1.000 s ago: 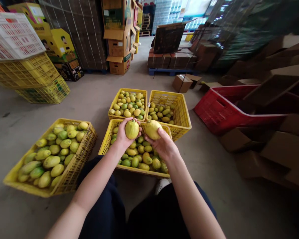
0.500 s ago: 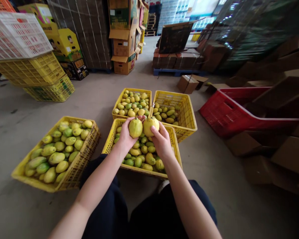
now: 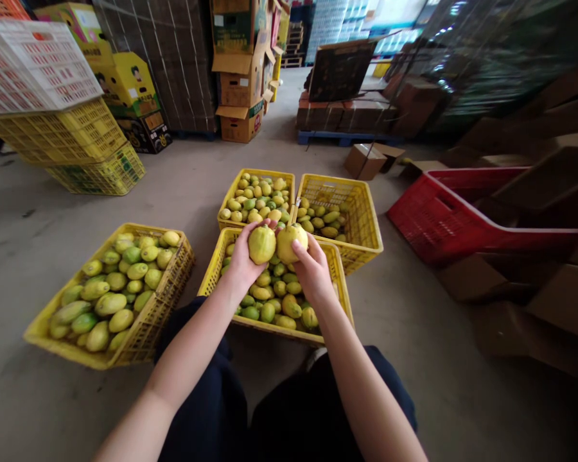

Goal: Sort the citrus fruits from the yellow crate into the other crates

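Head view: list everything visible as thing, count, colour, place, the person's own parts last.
Held fruits: two, yellowish, frame centre
Near crate: one, yellow, below the hands
Far crates: two, yellow, beyond that
Side crate: one, yellow, floor left
Loose fruit: many, yellow and green, in yellow crates
Red crate: one, red, right
Stacked crates: several, white and yellow, back left
Cartons: many, mostly brown, right and back
Pallet: at least one, blue, back
Wrapped stacks: several, dark, back
Floor: one, grey, throughout
Left hand: one, bare, around one fruit
Right hand: one, bare, likewise
Forearms: two, bare, lower centre
Trousers: one pair, dark, bottom
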Demonstrator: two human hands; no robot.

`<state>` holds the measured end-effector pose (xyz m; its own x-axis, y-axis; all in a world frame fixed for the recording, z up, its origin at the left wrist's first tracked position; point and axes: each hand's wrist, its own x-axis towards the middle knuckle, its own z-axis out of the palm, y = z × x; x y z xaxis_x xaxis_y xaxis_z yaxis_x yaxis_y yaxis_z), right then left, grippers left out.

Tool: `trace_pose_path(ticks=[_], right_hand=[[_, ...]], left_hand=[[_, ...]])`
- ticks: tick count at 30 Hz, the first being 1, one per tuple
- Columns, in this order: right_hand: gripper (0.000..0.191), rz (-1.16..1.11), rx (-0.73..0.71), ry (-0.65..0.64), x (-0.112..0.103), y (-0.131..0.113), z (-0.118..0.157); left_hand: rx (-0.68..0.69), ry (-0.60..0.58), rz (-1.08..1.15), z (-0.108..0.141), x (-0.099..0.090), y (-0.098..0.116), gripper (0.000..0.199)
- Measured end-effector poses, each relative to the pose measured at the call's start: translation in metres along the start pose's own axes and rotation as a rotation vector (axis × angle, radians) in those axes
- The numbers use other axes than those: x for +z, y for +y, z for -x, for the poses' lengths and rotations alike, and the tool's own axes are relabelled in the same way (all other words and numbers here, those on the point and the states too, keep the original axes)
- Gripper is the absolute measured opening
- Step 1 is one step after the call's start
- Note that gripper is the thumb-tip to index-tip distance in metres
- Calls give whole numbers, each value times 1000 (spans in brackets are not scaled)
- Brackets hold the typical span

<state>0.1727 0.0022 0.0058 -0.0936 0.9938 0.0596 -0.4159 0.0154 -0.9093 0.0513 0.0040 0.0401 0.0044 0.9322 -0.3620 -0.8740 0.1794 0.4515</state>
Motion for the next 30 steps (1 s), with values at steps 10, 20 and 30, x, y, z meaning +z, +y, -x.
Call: trace_pose_path(ticks=[10,20,30], right_hand=[[37,-38,298,106,4,-1,-4],[31,-80,314,104,2,5,-8],[32,-3,74,-7,5,-1,2]], left_hand=[[-36,76,100,-4,-9,-6,31],[15,152,81,1,-9,-7,21],[110,98,-57,-4,-9,-6,18]])
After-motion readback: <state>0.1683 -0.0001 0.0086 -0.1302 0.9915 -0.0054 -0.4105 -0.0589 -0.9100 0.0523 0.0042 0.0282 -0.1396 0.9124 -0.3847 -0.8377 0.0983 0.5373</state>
